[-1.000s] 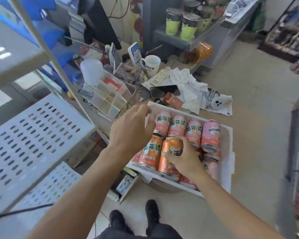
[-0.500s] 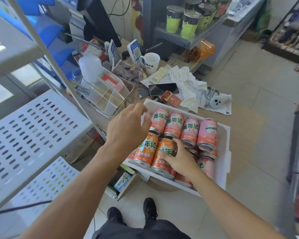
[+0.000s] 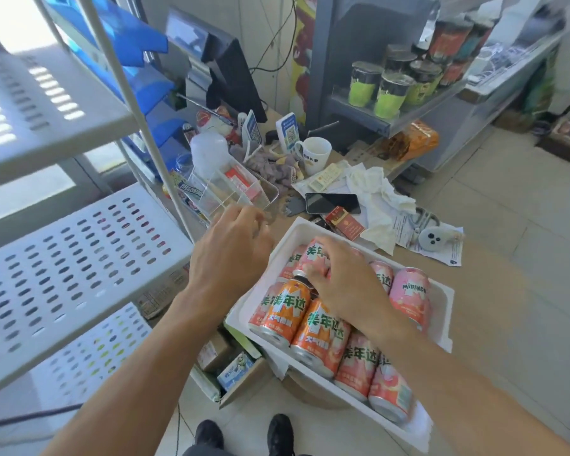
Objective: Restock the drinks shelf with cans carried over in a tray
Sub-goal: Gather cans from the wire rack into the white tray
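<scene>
Crowding the tray (image 3: 443, 292): phone (image 3: 332, 203), cloth (image 3: 380, 192) — right hand (image 3: 346, 286) grips a can (image 3: 315, 258); left hand (image 3: 226, 258) loose, empty.

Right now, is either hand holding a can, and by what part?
The right hand lies over the pink cans in the tray, fingers around the top of one; a firm grip cannot be told. The left hand holds nothing.

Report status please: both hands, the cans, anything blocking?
Left hand open, beside white foam tray. Right hand reaching over pink cans, grip unclear. Perforated shelf bare, nothing blocking.
</scene>
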